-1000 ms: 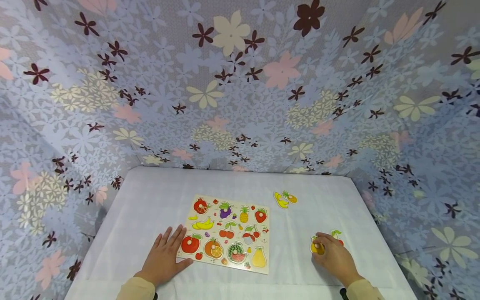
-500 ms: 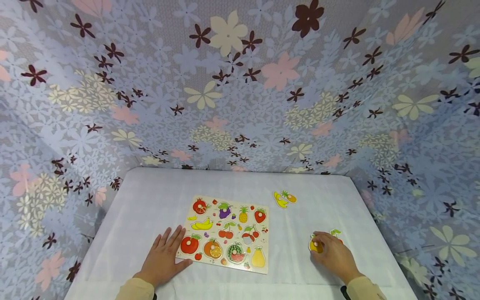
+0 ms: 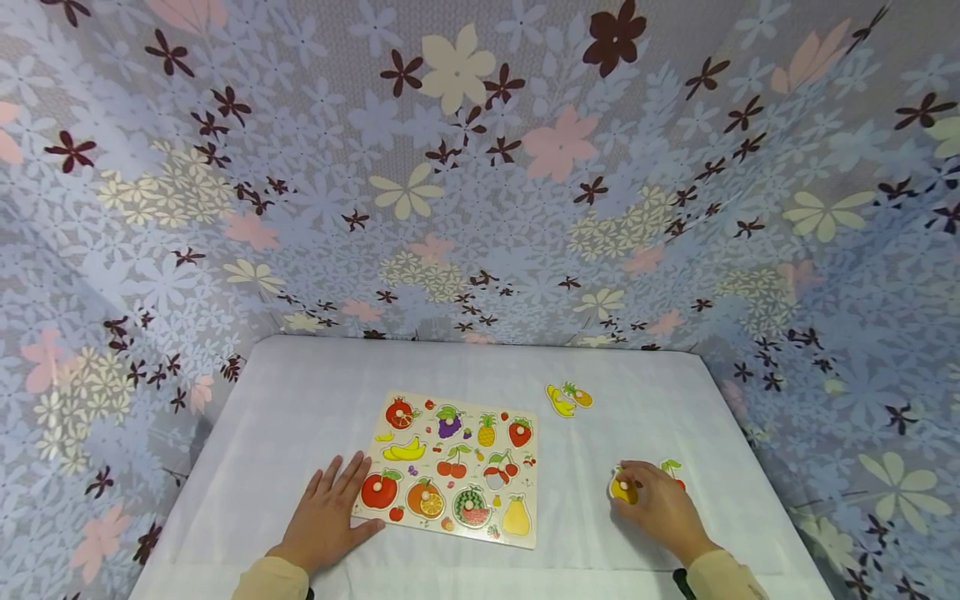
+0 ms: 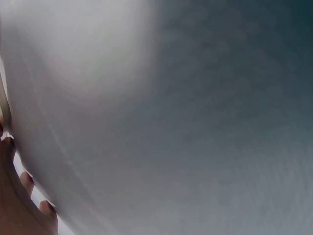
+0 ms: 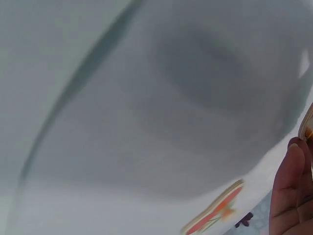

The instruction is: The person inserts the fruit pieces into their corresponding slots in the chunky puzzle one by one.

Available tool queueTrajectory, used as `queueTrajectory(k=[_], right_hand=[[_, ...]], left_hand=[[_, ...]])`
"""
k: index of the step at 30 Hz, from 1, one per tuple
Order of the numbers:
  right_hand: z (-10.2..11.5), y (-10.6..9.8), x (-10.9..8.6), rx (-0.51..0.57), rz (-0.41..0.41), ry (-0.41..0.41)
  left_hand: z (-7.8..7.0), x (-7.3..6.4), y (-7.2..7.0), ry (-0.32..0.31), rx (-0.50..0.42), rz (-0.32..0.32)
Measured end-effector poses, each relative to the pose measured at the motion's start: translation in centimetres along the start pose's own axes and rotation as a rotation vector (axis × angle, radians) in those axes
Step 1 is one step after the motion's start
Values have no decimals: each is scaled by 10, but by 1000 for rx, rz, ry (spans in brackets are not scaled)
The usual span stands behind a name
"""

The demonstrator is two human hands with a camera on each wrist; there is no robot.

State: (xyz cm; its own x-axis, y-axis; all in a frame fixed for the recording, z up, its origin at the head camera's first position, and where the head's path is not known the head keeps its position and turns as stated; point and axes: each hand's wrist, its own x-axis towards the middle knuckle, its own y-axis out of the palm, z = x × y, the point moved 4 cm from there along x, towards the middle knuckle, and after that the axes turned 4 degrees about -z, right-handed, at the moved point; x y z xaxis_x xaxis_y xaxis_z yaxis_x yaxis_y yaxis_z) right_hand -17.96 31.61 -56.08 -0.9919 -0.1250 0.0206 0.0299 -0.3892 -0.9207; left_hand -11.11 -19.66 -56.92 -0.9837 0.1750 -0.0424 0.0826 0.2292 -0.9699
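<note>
My right hand [image 3: 663,508] pinches a yellow pear puzzle piece [image 3: 624,488] over the right part of the table. In the right wrist view, the edge of that wooden piece [image 5: 306,128] shows at the fingertips. A cherry piece [image 3: 672,471] lies just behind this hand, partly hidden by it. My left hand [image 3: 326,512] lies flat with its fingers spread, fingertips at the left edge of the fruit puzzle board [image 3: 457,457]. The board's pear spot [image 3: 517,515] is bare of a knob, as are the banana and pineapple spots. Apple, orange and watermelon pieces sit in it.
A banana piece [image 3: 559,402] and a pineapple piece [image 3: 578,394] lie side by side at the back, right of the board. The white-covered table [image 3: 315,375] meets floral cloth walls [image 3: 480,208] at the back and both sides.
My right hand has shifted slightly left with the pear piece, away from the cherry piece. My left hand stays in place beside the board.
</note>
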Motion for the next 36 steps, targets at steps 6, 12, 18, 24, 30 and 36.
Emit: queueTrajectory(k=[6, 12, 18, 24, 30, 36], right_hand=[[21, 3, 3, 33, 23, 47], [48, 10, 5, 60, 25, 29], [74, 16, 4, 100, 26, 5], [95, 23, 2, 115, 38, -39], [112, 29, -2, 126, 36, -138], [124, 35, -5, 143, 55, -190]], left_hand=[[0, 0, -1, -6, -4, 5], [1, 0, 1, -8, -4, 2], [2, 1, 3, -7, 1, 5], [0, 1, 1, -5, 0, 11], [-2, 0, -4, 4, -19, -8], [-1, 0, -3, 8, -18, -23]])
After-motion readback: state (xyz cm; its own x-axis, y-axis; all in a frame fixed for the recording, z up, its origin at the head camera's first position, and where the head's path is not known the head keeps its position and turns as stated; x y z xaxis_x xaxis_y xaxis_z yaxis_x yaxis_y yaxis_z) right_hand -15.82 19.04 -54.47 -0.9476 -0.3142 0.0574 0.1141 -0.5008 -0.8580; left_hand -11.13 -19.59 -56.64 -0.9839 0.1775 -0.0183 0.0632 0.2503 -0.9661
